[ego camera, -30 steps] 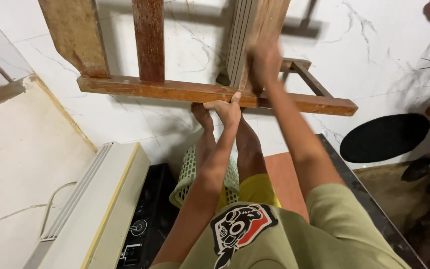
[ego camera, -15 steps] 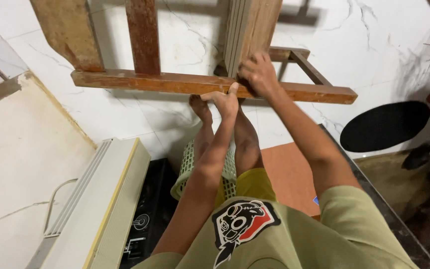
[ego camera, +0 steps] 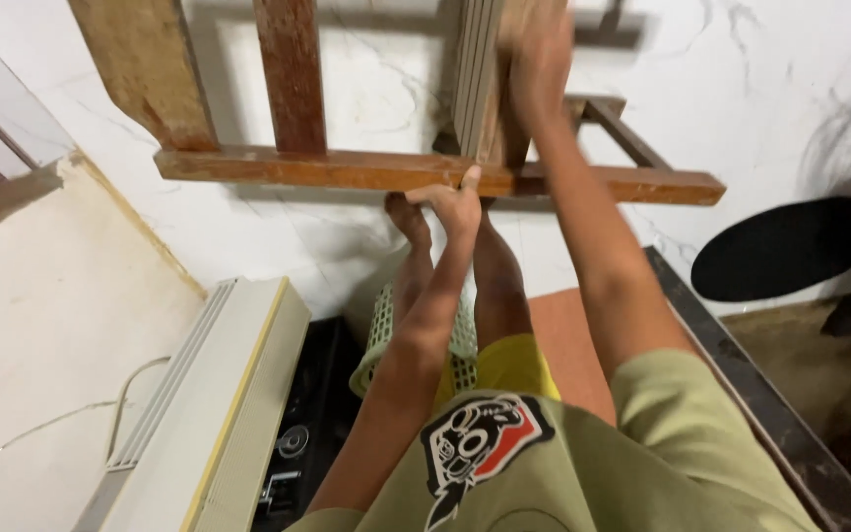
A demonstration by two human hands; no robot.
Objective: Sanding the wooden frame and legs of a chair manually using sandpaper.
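Two hands are set on a worn wooden frame (ego camera: pixel 386 169) standing on white marbled floor tile (ego camera: pixel 741 89): the left hand (ego camera: pixel 453 202) is closed on its horizontal rail, while the blurred right hand (ego camera: pixel 536 44) is raised against the grooved upright board (ego camera: pixel 477 74), grip indiscernible. Open tile lies beyond; a green mesh basket (ego camera: pixel 378 330) and cream slatted panel (ego camera: pixel 199 414) crowd the near side.

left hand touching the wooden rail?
Touching. The head view shows the left hand gripping the near edge of the horizontal rail, its thumb pressed up against the wood with no gap.
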